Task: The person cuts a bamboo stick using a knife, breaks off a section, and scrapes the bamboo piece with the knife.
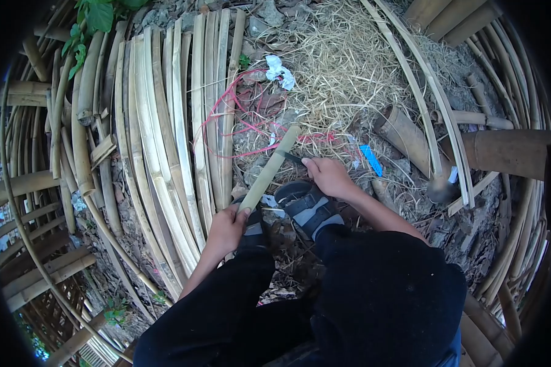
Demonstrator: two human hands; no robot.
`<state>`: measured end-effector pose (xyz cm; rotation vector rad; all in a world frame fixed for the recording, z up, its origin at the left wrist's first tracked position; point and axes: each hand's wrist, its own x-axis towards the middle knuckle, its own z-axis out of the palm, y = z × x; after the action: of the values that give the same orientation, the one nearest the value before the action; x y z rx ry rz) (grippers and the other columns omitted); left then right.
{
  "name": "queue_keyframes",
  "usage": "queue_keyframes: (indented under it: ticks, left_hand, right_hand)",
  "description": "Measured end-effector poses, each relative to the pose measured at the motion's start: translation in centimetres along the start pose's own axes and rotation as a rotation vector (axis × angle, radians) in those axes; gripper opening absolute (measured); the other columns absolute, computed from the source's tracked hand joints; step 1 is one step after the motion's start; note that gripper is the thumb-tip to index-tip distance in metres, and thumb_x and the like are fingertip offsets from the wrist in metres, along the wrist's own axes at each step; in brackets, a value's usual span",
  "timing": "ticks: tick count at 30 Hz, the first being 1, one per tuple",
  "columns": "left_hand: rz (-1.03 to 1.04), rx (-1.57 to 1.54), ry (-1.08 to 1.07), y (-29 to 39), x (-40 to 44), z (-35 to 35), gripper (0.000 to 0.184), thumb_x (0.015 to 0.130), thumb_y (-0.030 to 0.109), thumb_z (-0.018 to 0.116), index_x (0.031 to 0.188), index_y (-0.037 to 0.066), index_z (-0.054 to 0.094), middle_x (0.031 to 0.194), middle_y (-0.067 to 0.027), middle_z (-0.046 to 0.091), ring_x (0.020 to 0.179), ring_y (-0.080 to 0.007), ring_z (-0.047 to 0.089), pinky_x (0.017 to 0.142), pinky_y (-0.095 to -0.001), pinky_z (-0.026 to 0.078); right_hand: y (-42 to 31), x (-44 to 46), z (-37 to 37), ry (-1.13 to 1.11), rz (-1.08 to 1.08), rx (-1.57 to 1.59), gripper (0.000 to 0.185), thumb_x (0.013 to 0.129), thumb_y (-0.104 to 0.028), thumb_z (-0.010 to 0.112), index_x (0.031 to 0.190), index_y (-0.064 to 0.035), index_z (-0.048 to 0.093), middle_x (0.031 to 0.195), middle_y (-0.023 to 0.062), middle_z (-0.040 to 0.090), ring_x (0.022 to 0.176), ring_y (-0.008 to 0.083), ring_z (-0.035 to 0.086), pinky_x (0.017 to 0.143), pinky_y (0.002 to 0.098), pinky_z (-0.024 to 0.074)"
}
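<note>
A short, flat bamboo strip (266, 177) slants up and to the right in front of my feet. My left hand (228, 225) is closed round its lower end. In my right hand (328, 176) is a knife (295, 158), its handle mostly hidden by the fingers. The dark blade meets the strip near its upper end; I cannot tell whether it has cut in. Just below the strip are my sandals (306, 208).
Long split bamboo slats (159, 147) lie side by side at left. Pale shavings (343, 73) cover the ground ahead, with pink twine (229, 98) beside them. A blue wrapper (371, 160) and thick bamboo poles (410, 139) lie at right. Bamboo fencing (27, 226) stands at far left.
</note>
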<state>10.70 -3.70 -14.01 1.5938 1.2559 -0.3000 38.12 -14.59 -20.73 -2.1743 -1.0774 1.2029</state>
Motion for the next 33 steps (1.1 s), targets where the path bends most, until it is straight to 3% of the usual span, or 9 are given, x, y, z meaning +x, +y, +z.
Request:
queue_keyframes:
  ticks: [1,6,11,13,22,33]
  left_hand:
    - [-0.019,0.01,-0.011,0.1,0.0,-0.1,0.035,0.104,0.026,0.06,0.087,-0.004,0.063,0.061,-0.0081,0.057,0.054,-0.0175,0.054,0.056,-0.0363,0.045]
    - [-0.024,-0.027,-0.007,-0.6,0.3,0.1,0.036,0.104,0.027,0.059,0.086,-0.003,0.063,0.061,-0.0078,0.057,0.054,-0.0177,0.054,0.056,-0.037,0.045]
    - [-0.016,-0.029,-0.01,-0.6,0.4,0.3,0.036,0.105,0.028,0.059,0.086,-0.003,0.063,0.061,-0.0083,0.057,0.054,-0.0188,0.054,0.056,-0.0379,0.045]
    - [-0.006,-0.04,-0.014,-0.3,0.4,0.2,0.034,0.105,0.026,0.06,0.084,0.0,0.061,0.061,0.0,0.051,0.053,-0.009,0.047,0.051,-0.0302,0.037]
    - [-0.024,-0.054,-0.027,-0.3,0.4,0.2,0.033,0.106,0.026,0.06,0.086,0.0,0.063,0.062,0.0008,0.052,0.053,-0.009,0.047,0.052,-0.0295,0.037]
    - [-0.026,-0.092,-0.034,-0.3,0.5,0.1,0.032,0.106,0.026,0.06,0.086,0.001,0.064,0.062,0.0006,0.052,0.053,-0.0084,0.047,0.051,-0.0286,0.037]
  right_hand:
    - [0.2,0.1,0.4,0.004,-0.038,-0.021,0.048,0.107,-0.036,0.044,0.091,-0.0008,0.071,0.083,0.0248,0.069,0.085,0.0467,0.066,0.083,0.0562,0.0498]
    - [1.0,0.8,1.9,0.195,-0.162,0.135,0.038,0.106,-0.032,0.048,0.093,-0.0016,0.068,0.082,0.0235,0.068,0.083,0.046,0.066,0.08,0.0559,0.0498]
    - [-0.1,0.8,1.8,0.125,-0.058,-0.059,0.035,0.104,-0.034,0.055,0.096,-0.0027,0.067,0.08,0.0222,0.066,0.079,0.045,0.064,0.073,0.0537,0.0482]
    - [-0.2,1.0,1.9,0.158,-0.039,-0.052,0.036,0.104,-0.036,0.056,0.095,-0.003,0.067,0.08,0.0227,0.066,0.079,0.0459,0.063,0.073,0.0542,0.0476]
    - [0.0,1.2,1.5,0.195,-0.015,-0.048,0.043,0.104,-0.041,0.055,0.088,-0.0017,0.066,0.073,0.0221,0.063,0.076,0.0462,0.062,0.07,0.0543,0.0455]
    - [-1.5,0.0,1.8,0.139,0.023,-0.041,0.043,0.105,-0.04,0.052,0.09,-0.0024,0.067,0.079,0.023,0.067,0.079,0.0465,0.064,0.073,0.0553,0.0482]
